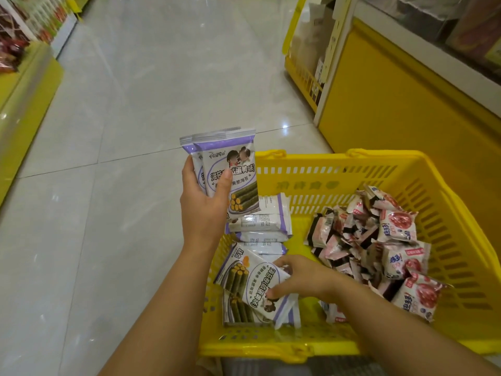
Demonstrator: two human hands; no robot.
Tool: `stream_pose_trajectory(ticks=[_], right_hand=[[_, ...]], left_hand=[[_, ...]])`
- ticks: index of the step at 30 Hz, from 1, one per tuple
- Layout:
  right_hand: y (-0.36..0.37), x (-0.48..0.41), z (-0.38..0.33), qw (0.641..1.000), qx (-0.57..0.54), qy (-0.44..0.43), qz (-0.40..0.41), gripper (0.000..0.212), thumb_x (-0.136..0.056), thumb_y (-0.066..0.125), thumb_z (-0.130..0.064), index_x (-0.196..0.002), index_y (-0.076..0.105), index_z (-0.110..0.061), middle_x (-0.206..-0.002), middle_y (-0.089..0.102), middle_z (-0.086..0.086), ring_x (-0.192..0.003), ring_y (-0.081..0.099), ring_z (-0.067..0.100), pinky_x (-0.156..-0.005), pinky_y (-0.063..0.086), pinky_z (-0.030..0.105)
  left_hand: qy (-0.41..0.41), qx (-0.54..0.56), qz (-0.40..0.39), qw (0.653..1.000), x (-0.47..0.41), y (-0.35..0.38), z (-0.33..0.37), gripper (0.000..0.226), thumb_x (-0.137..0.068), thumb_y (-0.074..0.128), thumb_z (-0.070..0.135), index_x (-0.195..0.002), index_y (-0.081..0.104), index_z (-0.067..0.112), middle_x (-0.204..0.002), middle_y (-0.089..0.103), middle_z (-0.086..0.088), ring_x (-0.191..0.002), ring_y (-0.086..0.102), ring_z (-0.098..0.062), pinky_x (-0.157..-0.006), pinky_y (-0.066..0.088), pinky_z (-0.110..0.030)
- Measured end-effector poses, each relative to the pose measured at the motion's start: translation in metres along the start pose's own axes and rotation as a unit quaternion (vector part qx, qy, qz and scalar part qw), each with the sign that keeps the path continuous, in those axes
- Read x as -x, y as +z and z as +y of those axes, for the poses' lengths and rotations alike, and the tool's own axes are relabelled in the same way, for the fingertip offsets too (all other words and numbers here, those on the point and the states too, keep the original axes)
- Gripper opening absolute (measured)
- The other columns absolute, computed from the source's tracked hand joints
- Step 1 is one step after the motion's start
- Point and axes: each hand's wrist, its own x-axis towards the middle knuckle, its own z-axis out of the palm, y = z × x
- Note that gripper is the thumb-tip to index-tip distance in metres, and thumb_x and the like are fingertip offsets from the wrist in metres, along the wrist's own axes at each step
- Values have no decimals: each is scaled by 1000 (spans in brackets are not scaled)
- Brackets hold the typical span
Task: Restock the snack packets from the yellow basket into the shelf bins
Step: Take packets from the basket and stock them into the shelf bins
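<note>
A yellow basket (447,213) stands on the floor in front of me. Its left side holds several purple-and-white seaweed roll packets (260,221); its right side holds a heap of small pink-and-white packets (379,245). My left hand (203,207) holds a few purple seaweed packets (230,169) upright above the basket's left rim, thumb across their front. Inside the basket, my right hand (301,278) grips one purple seaweed packet (257,283) lying on top of others near the front left corner.
A yellow shelf unit (393,109) rises at the right, just behind the basket, with a second yellow basket (301,74) of goods beyond it. Another yellow shelf (24,99) with red packets runs along the left. Glossy tiled floor (162,77) lies between them.
</note>
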Motion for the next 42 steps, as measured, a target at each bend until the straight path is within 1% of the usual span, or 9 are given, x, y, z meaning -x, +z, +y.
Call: stream_pose_trajectory(ticks=[4, 10, 12, 16, 25, 29, 33, 38, 42], right_hand=[[-5, 6, -9, 999, -1, -25, 40, 63, -65, 87, -27, -120, 56, -24, -129, 54, -3, -113, 56, 15, -94, 49, 34], [-46, 24, -45, 983, 40, -93, 155, 85, -67, 86, -30, -136, 37, -39, -141, 38, -1, -117, 43, 18, -76, 42, 24], [-52, 24, -50, 979, 86, -101, 158, 87, -68, 86, -28, -136, 34, -41, -137, 40, -1, -108, 43, 15, -66, 41, 19], [-46, 19, -39, 983, 117, -85, 114, 90, -69, 85, -26, -141, 31, -41, -144, 36, -2, -118, 41, 15, -83, 43, 27], [0, -6, -20, 936, -189, -139, 262, 56, -77, 79, -23, -126, 52, -19, -113, 68, -1, -99, 67, 16, -87, 56, 42], [12, -4, -23, 958, -79, -161, 225, 66, -89, 65, -36, -146, 33, -30, -147, 40, -11, -133, 39, 9, -110, 36, 33], [11, -2, -25, 973, -25, -162, 166, 90, -86, 70, -28, -151, 9, -38, -157, 17, -16, -144, 20, 10, -99, 30, 20], [9, 6, -30, 961, -73, -140, 228, 89, -77, 79, -28, -149, 25, -28, -147, 44, -1, -130, 47, 21, -107, 41, 41], [-13, 35, -43, 946, -69, -138, 285, 44, -77, 79, -26, -116, 59, -18, -98, 72, 0, -86, 69, 16, -85, 55, 44]], left_hand=[[1, 4, 1, 1000, 0, 0, 0, 48, -92, 61, 33, -136, 44, 20, -113, 64, 14, -101, 62, 4, -73, 51, -9], [-3, 12, 6, 1000, 0, -1, -1, 49, -92, 61, 32, -137, 43, 20, -111, 63, 18, -100, 62, 5, -71, 49, -7], [-6, 14, 7, 1000, 0, -1, -1, 49, -92, 61, 32, -136, 44, 20, -111, 63, 16, -100, 63, 3, -72, 51, -8], [-4, 11, 6, 1000, 1, -1, -2, 50, -92, 61, 33, -136, 44, 21, -112, 64, 16, -100, 63, 3, -76, 52, -11], [-1, 6, 7, 1000, 0, 0, -3, 48, -91, 62, 34, -134, 45, 22, -111, 64, 16, -100, 63, 3, -75, 50, -9], [-1, 0, 3, 1000, 0, 0, -3, 49, -90, 61, 36, -134, 45, 22, -112, 65, 13, -100, 64, 1, -76, 53, -14], [-2, -4, 1, 1000, 1, 1, -3, 52, -90, 61, 38, -136, 43, 22, -114, 64, 14, -101, 63, 3, -76, 53, -11], [-14, -8, 0, 1000, 0, -1, -1, 52, -90, 61, 38, -137, 42, 24, -113, 62, 17, -102, 60, 7, -77, 50, -7], [-19, 1, 4, 1000, 5, -6, 8, 50, -91, 61, 35, -137, 43, 26, -110, 62, 20, -98, 59, 12, -71, 46, -1]])
